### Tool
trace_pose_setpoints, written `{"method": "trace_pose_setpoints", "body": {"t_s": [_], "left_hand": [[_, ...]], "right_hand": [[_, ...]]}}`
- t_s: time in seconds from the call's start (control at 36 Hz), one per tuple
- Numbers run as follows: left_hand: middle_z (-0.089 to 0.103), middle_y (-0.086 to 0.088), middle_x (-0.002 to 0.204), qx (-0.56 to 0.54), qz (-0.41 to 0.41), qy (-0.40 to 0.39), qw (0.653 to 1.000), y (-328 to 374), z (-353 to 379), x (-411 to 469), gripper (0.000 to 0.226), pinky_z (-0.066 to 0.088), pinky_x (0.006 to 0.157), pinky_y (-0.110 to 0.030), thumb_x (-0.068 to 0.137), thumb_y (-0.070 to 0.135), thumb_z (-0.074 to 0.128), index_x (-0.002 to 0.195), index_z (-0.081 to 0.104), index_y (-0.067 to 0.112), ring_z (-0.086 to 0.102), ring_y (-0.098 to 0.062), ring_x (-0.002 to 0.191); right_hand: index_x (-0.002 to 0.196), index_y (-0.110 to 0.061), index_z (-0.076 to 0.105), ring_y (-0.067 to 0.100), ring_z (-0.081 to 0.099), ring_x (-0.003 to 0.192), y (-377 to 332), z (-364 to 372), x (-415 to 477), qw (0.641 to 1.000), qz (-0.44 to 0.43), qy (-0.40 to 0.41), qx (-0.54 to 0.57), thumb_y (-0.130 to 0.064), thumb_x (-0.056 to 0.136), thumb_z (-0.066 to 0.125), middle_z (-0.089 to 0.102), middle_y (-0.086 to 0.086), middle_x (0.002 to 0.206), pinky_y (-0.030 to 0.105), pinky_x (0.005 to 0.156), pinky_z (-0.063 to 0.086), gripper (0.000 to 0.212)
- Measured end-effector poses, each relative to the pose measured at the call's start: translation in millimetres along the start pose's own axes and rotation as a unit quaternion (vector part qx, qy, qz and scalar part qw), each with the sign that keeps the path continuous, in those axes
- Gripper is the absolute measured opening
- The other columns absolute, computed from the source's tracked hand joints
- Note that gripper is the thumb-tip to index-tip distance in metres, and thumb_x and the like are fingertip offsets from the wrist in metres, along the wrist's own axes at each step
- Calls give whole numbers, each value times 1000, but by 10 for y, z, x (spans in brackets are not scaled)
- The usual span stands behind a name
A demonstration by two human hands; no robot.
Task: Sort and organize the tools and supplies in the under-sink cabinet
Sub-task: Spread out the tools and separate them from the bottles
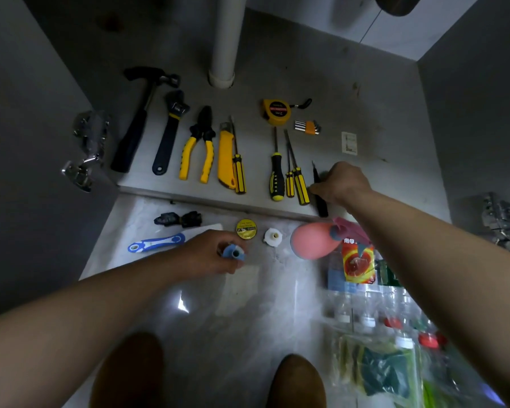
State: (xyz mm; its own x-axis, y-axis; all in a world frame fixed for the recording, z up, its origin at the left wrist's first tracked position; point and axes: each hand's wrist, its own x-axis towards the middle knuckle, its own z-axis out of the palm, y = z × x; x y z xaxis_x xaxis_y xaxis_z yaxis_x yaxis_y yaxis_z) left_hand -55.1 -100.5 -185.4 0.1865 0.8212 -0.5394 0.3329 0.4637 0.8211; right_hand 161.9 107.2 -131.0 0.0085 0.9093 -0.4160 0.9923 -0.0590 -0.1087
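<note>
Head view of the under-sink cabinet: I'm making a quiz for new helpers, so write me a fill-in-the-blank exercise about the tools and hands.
1. The hammer lies at the far ____ end of the tool row.
2. The left hand holds a small roll coloured ____.
3. The right hand grips a thin black tool lying immediately ____ of the screwdrivers.
4. The tape measure has a ____ case.

Missing words: left; blue; right; yellow.

The left hand [206, 254] and right hand [343, 182] are bare, as are both forearms, which reach the frame edge at eight and four o'clock. At six o'clock show a blurred brown round-toed left shoe [127, 369] and right shoe [296, 381].
</note>
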Motion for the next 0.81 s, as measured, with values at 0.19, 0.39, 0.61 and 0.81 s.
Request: {"method": "trace_pose_setpoints", "body": {"t_s": [0.19, 0.39, 0.61, 0.81], "left_hand": [[70, 9, 103, 117, -2, 33, 993, -286, 42, 49, 26, 56, 86, -31, 87, 31, 79, 110, 68, 26, 66, -9, 99], [71, 3, 99, 136, 20, 49, 989, -451, 64, -13, 20, 55, 89, -44, 85, 26, 80, 101, 69, 21, 66, -13, 95], [63, 5, 111, 228, 24, 46, 972, -660, 90, -123, 23, 52, 91, -36, 87, 27, 76, 109, 70, 28, 62, -14, 102], [57, 13, 117, 294, 28, 46, 954, -706, 114, -144, 26, 52, 89, -37, 92, 33, 69, 117, 63, 40, 59, -12, 107]], "right_hand": [[95, -11, 70, 25, 63, 78, 25, -24, 8, 1000, -5, -9, -13, -35, 76, 83, 65, 6, 83, 25, 54, 40, 34], [92, -14, 62, 21, 62, 76, -243, -254, -406, 972, -196, 105, 70, -32, 85, 69, 66, 4, 82, 28, 62, 43, 20], [87, -17, 62, 20, 64, 75, -279, 425, -1189, 935, -336, -114, 25, -25, 84, 69, 68, 1, 82, 36, 69, 55, 11], [99, -17, 56, 31, 64, 93, 145, 1292, -1176, 945, -276, -147, -96, -25, 90, 59, 62, 8, 106, 34, 68, 50, 12]]}}
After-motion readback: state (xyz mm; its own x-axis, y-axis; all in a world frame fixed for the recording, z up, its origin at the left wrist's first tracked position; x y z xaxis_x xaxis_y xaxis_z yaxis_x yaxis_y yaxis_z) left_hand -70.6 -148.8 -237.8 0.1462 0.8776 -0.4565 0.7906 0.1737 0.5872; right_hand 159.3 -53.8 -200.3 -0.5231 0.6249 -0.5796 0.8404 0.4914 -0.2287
